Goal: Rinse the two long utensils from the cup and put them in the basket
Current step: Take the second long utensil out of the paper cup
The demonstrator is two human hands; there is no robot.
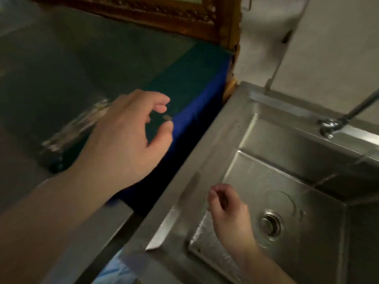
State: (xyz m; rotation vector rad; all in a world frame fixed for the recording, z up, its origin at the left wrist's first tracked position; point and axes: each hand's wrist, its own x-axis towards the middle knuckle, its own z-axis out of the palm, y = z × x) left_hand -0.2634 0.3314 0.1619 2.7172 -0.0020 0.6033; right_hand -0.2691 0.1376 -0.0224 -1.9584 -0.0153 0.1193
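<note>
- Blurred glassy cup (69,130) sits on the dark green counter (61,58), left of the sink, partly behind the left hand. It looks tilted or motion-smeared, long axis running lower-left to upper-right.
- Pale streaks inside the cup could be the utensils; too blurred to count or to say which way they point.
- Left hand (127,136) is above the counter next to the cup, fingers spread and curled, thumb and forefinger close together. Nothing clearly held; a small brownish speck shows by the fingertips, can't tell what it is.
- Right hand (227,210) is over the sink basin (266,181), fingers loosely curled, nothing visible in it.
- One drain (270,224), one tap (336,119) at the back rim.
- Blue cloth (194,111) hangs between counter and sink.
- Carved wooden frame (164,15) stands at the back of the counter.
</note>
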